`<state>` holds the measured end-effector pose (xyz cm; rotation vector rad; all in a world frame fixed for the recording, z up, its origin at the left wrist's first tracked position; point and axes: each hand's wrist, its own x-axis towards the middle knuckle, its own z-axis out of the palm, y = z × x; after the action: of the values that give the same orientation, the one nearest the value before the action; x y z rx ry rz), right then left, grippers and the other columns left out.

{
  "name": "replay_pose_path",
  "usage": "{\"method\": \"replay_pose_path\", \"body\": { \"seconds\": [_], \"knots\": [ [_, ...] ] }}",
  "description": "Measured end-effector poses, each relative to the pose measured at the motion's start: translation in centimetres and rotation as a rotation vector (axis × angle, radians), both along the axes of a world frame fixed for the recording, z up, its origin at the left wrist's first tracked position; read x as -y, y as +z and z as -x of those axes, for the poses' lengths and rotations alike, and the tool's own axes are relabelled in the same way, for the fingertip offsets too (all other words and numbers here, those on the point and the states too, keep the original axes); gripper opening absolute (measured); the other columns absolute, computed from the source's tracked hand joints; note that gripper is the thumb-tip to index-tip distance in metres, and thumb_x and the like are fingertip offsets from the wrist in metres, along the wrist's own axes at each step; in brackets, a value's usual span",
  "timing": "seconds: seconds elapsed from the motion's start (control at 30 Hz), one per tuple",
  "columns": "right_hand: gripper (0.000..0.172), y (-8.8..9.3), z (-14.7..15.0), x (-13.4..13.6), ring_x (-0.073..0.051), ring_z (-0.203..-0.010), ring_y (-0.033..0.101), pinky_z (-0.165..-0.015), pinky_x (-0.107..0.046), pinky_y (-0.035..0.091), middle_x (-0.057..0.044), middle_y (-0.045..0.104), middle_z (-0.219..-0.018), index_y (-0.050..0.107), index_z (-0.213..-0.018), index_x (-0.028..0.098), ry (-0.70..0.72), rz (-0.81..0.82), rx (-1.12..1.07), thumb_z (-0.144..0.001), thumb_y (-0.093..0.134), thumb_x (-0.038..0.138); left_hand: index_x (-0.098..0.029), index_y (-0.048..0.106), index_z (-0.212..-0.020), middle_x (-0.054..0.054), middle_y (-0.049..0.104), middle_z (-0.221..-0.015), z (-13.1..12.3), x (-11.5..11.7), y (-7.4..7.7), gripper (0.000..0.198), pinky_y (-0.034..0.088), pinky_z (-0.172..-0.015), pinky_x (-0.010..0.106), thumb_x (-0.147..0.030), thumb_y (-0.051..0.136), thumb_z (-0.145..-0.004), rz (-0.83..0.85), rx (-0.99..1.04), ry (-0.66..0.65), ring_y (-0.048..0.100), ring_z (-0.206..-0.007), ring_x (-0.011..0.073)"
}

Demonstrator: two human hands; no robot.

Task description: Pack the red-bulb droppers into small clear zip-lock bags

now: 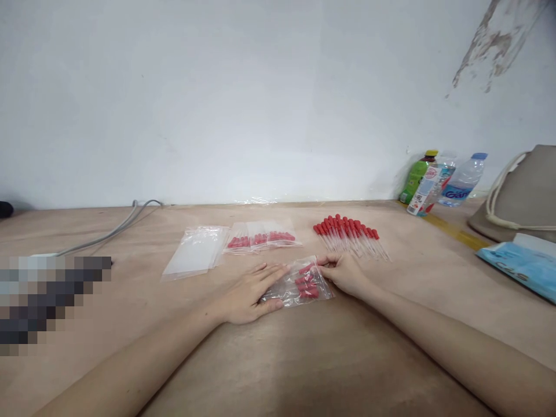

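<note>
Head: brown table (321, 370) against a peeling white wall (217, 104).

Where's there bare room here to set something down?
The table is bare nearest the camera, between the forearms; left, between the grey cable and flat bags; and right, between the red-topped pieces and blue packet. It's crowded at the middle, with the bag between the hands and filled bags behind, and by the bottles.

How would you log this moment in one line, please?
left hand: resting on clear bag; right hand: pinching its right edge; inside: red bulbs; beyond: filled bags, red-topped droppers
</note>
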<state>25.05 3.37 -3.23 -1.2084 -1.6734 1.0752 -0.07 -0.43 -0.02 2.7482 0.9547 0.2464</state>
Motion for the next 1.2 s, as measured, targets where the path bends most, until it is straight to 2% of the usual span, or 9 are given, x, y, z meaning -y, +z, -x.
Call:
{"method": "replay_pose_path", "body": {
  "seconds": [0.1, 0.27, 0.33, 0.43, 0.57, 0.7, 0.9, 1.03, 1.2],
  "knots": [
    [0.023, -0.1, 0.6, 0.1, -0.016, -0.057, 0.059, -0.052, -0.027, 0.046, -0.003, 0.066, -0.063, 0.064, -0.063, 0.015, -0.077, -0.05, 0.06, -0.061, 0.067, 0.038, -0.025, 0.008, -0.141, 0.004, 0.024, -0.144, 0.0, 0.0, 0.0, 0.061, 0.019, -0.108, 0.042, -0.047, 0.035, -0.09, 0.005, -0.006, 0.006, 0.025, -0.131, 0.023],
    [0.022, 0.2, 0.1, 0.5, -0.016, -0.072, 0.061, -0.067, -0.029, 0.048, -0.002, 0.068, -0.077, 0.067, -0.079, 0.017, 0.26, -0.045, 0.021, -0.074, 0.054, 0.034, -0.023, 0.01, -0.141, 0.006, 0.025, -0.144, 0.1, 0.0, -0.1, 0.062, 0.021, -0.107, 0.042, -0.049, 0.035, -0.09, -0.001, -0.02, 0.025, 0.024, -0.131, 0.0233],
    [0.022, 0.6, -0.6, 0.3, -0.014, -0.071, 0.06, -0.068, -0.028, 0.047, -0.001, 0.067, -0.077, 0.066, -0.081, 0.017, 0.272, -0.013, 0.067, -0.073, 0.054, 0.034, -0.023, 0.011, -0.141, 0.006, 0.024, -0.144, 0.1, 0.0, -0.1, 0.062, 0.02, -0.108, 0.041, -0.049, 0.035, -0.09, -0.001, -0.027, 0.022, 0.022, -0.132, 0.0227],
    [0.022, 1.7, -1.9, -0.5, -0.013, -0.06, 0.056, -0.057, -0.026, 0.043, -0.002, 0.064, -0.067, 0.065, -0.08, 0.016, 0.094, -0.051, 0.248, -0.071, 0.055, 0.033, -0.026, 0.014, -0.14, 0.004, 0.022, -0.145, 0.0, 0.0, 0.1, 0.058, 0.017, -0.109, 0.041, -0.047, 0.035, -0.09, -0.01, -0.03, -0.006, 0.021, -0.132, 0.0215],
    [0.011, 3.4, -3.1, -2.4, -0.015, -0.064, 0.055, -0.057, -0.026, 0.039, -0.003, 0.064, -0.071, 0.063, -0.07, 0.018, -0.264, -0.332, 0.566, -0.068, 0.056, 0.027, -0.031, 0.018, -0.139, 0.001, 0.02, -0.145, 0.0, -0.1, 0.1, 0.051, 0.017, -0.108, 0.043, -0.044, 0.034, -0.092, -0.021, -0.02, -0.035, 0.021, -0.132, 0.0217],
    [0.012, 4.2, -2.9, -4.6, -0.021, -0.075, 0.058, -0.058, -0.028, 0.037, -0.005, 0.065, -0.078, 0.061, -0.069, 0.02, -0.506, -0.304, 0.786, -0.07, 0.053, 0.028, -0.026, 0.016, -0.14, 0.004, 0.023, -0.144, 0.2, -0.2, -0.1, 0.058, 0.018, -0.109, 0.042, -0.047, 0.036, -0.09, -0.012, -0.011, -0.008, 0.022, -0.132, 0.0212],
    [0.023, 3.8, -1.7, -7.7, -0.025, -0.086, 0.058, -0.066, -0.033, 0.041, -0.009, 0.061, -0.093, 0.061, -0.086, 0.019, -0.67, -0.226, 0.862, -0.076, 0.048, 0.035, -0.025, 0.02, -0.139, 0.003, 0.021, -0.145, 0.3, -0.4, -0.4, 0.056, 0.014, -0.11, 0.041, -0.048, 0.035, -0.09, -0.013, -0.041, -0.004, 0.02, -0.132, 0.021],
    [0.033, 3.6, -1.6, -9.0, -0.028, -0.093, 0.056, -0.073, -0.038, 0.041, -0.013, 0.057, -0.105, 0.058, -0.106, 0.02, -0.688, -0.234, 0.821, -0.08, 0.043, 0.034, -0.025, 0.02, -0.139, 0.003, 0.021, -0.145, 0.3, -0.4, -0.6, 0.057, 0.015, -0.11, 0.041, -0.049, 0.035, -0.09, -0.016, -0.036, -0.011, 0.02, -0.133, 0.0214],
    [0.031, 3.3, -2.0, -9.8, -0.029, -0.092, 0.057, -0.075, -0.041, 0.04, -0.014, 0.055, -0.106, 0.065, -0.095, 0.02, -0.644, -0.204, 0.783, -0.08, 0.042, 0.035, -0.025, 0.021, -0.139, 0.003, 0.022, -0.144, 0.3, -0.5, -0.7, 0.056, 0.014, -0.11, 0.041, -0.048, 0.035, -0.09, -0.018, -0.029, -0.01, 0.019, -0.133, 0.0208]
  ]
}}
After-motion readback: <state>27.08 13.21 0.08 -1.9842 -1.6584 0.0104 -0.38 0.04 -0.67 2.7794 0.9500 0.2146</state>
